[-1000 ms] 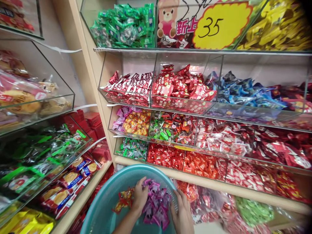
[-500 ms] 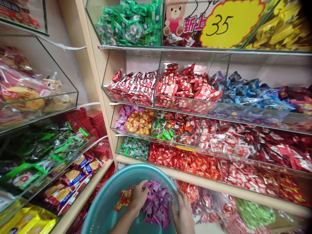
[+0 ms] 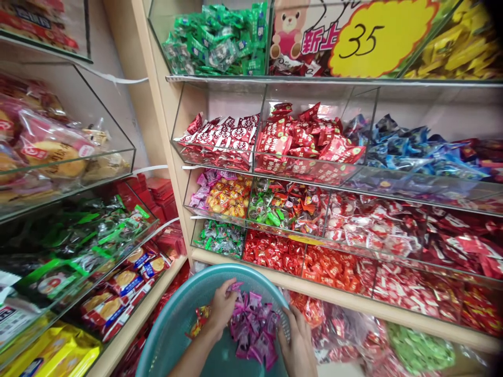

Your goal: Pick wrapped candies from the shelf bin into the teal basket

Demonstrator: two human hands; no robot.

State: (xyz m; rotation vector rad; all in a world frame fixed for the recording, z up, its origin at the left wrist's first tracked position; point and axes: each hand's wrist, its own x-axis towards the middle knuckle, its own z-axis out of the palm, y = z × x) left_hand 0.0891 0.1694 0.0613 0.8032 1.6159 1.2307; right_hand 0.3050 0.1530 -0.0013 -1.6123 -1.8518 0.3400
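A teal plastic basket [image 3: 176,324] sits low in front of me, holding a heap of purple wrapped candies [image 3: 253,327] and a few red-and-yellow ones [image 3: 197,320]. My left hand [image 3: 222,306] reaches into the basket with its fingers closed on some purple candies at the heap's upper left. My right hand [image 3: 296,343] grips the basket's right rim, fingers curled over the edge.
Clear acrylic bins of wrapped sweets fill the shelves ahead: red packets [image 3: 306,139], blue ones [image 3: 408,149], green ones [image 3: 216,39], purple and yellow ones [image 3: 222,191]. A yellow price sign [image 3: 373,36] reads 35. More bins of snacks [image 3: 58,157] stand on the left.
The view has drifted left, so the shelves sit further right. My left hand has risen slightly to the top of the purple heap. The right hand stays on the rim.
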